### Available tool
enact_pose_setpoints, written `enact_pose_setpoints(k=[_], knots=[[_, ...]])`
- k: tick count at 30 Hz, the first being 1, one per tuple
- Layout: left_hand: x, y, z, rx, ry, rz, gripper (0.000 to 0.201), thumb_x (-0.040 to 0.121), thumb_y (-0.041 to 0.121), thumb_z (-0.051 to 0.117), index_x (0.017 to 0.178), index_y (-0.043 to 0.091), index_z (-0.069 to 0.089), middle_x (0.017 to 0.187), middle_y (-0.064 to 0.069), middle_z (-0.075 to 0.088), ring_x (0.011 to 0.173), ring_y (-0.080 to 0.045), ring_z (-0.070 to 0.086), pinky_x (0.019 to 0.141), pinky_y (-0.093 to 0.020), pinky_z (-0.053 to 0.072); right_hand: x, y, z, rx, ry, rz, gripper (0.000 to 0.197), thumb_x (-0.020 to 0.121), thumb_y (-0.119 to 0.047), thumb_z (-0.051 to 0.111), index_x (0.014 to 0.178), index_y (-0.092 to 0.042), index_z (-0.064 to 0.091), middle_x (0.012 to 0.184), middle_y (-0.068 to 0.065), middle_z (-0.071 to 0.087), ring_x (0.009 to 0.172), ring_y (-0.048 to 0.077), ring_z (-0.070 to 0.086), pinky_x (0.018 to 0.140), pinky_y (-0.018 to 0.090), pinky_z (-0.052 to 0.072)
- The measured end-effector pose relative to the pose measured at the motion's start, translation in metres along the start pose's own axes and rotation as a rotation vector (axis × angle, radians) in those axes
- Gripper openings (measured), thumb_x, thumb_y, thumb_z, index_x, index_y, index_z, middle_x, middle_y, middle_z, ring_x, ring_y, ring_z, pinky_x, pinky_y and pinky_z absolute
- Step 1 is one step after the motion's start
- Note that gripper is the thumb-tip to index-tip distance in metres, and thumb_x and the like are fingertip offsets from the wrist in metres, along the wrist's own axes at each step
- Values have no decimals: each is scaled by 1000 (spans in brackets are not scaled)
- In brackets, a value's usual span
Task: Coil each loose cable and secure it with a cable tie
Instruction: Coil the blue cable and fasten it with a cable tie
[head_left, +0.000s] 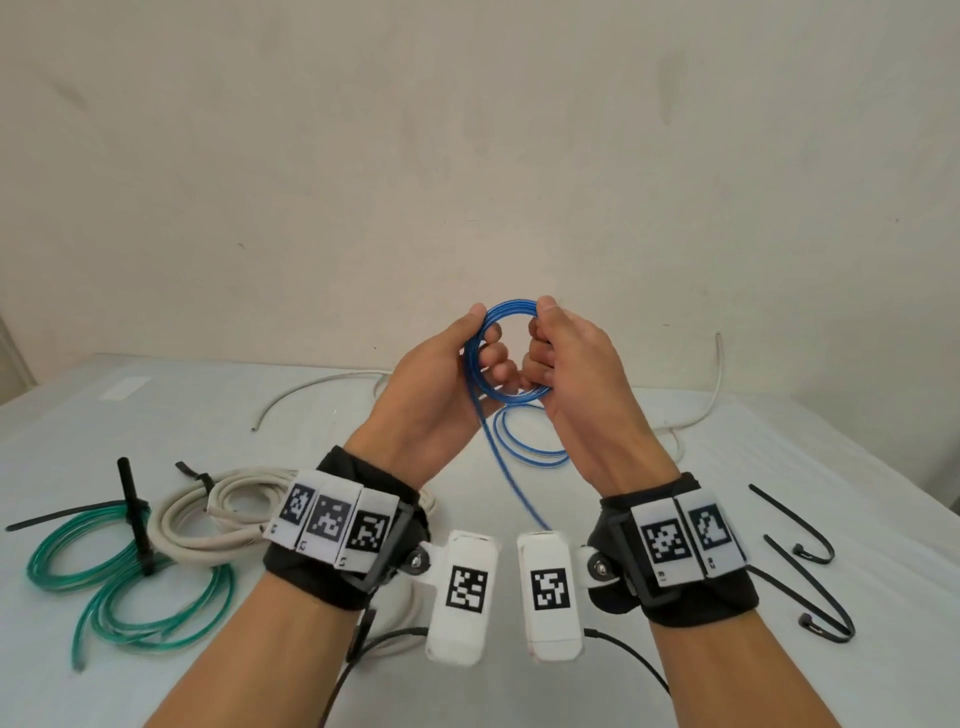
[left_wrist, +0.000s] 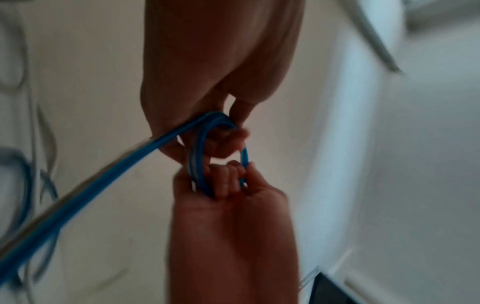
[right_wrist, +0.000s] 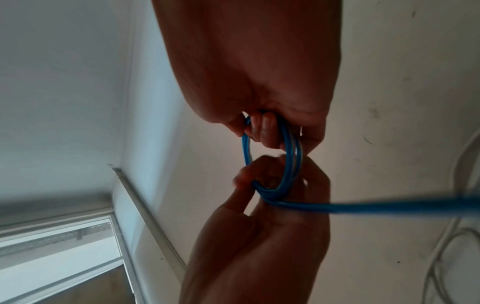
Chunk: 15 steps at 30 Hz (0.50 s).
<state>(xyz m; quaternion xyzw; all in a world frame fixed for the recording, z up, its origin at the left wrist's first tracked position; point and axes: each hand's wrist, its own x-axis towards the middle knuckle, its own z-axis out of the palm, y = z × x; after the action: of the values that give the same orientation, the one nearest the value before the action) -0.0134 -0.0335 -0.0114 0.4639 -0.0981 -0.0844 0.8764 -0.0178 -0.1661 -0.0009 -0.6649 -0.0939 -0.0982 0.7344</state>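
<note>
Both hands are raised above the table (head_left: 779, 519), each curled round the blue cable (head_left: 506, 306): the left hand (head_left: 436, 395) has its grip closed on the near-left arc of the small coil, the right hand (head_left: 576, 379) pinches the opposite arc between thumb and curled fingers. The coil shows several turns; its loose tail drops from the left hand's side down to the table, where a further loop lies below the hands. The cable looks light, thin and springy, with a smooth jacket that may slip, so I judge it best held where the turns bunch together, clamped firmly so they do not spring open. Count: one blue cable in hand; one green cable (head_left: 104, 582) and one beige cable (head_left: 208, 514), both coiled and tied, left of the blue coil; one loose white cable (head_left: 311, 387) behind it; two black cable ties (head_left: 810, 597) lying to its right.
</note>
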Motion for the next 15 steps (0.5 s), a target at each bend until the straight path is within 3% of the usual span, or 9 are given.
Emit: enact_pose_setpoints(k=[3, 5, 7, 9, 15], knots=[[2, -4, 4, -168, 31, -2, 34, 106, 31, 52, 78, 12, 56, 53, 8, 22, 46, -9, 23, 63, -25, 38, 0, 4, 2, 62, -13, 2, 37, 112, -32, 43, 77, -19, 40, 61, -8, 28, 58, 12, 28, 69, 40, 35], [0, -3, 6, -151, 91, 36, 36, 106, 31, 51, 74, 13, 52, 53, 8, 16, 45, -9, 16, 51, -22, 30, -1, 3, 5, 118, -47, 25, 38, 112, -30, 43, 76, -20, 41, 62, -8, 30, 61, 13, 29, 74, 43, 33], [0, -1, 5, -129, 153, 64, 38, 105, 32, 52, 70, 15, 48, 52, 8, 15, 44, -10, 14, 46, -22, 21, -3, 1, 7, 143, -101, 64, 36, 112, -28, 43, 77, -19, 42, 64, -7, 34, 63, 12, 30, 73, 38, 32], [-1, 0, 2, -106, 202, 88, 39, 102, 30, 54, 67, 16, 46, 51, 8, 15, 45, -11, 13, 46, -24, 16, -5, -2, 7, 108, -154, 112, 35, 112, -30, 43, 79, -18, 45, 67, -5, 38, 65, 12, 33, 76, 34, 33], [-1, -1, 1, 33, 304, 161, 37, 98, 25, 58, 65, 18, 43, 57, 4, 15, 50, -14, 10, 52, -31, 12, -6, -3, 2, -59, -231, 168, 38, 111, -37, 42, 79, -19, 53, 65, -5, 51, 72, 14, 50, 87, 40, 40]])
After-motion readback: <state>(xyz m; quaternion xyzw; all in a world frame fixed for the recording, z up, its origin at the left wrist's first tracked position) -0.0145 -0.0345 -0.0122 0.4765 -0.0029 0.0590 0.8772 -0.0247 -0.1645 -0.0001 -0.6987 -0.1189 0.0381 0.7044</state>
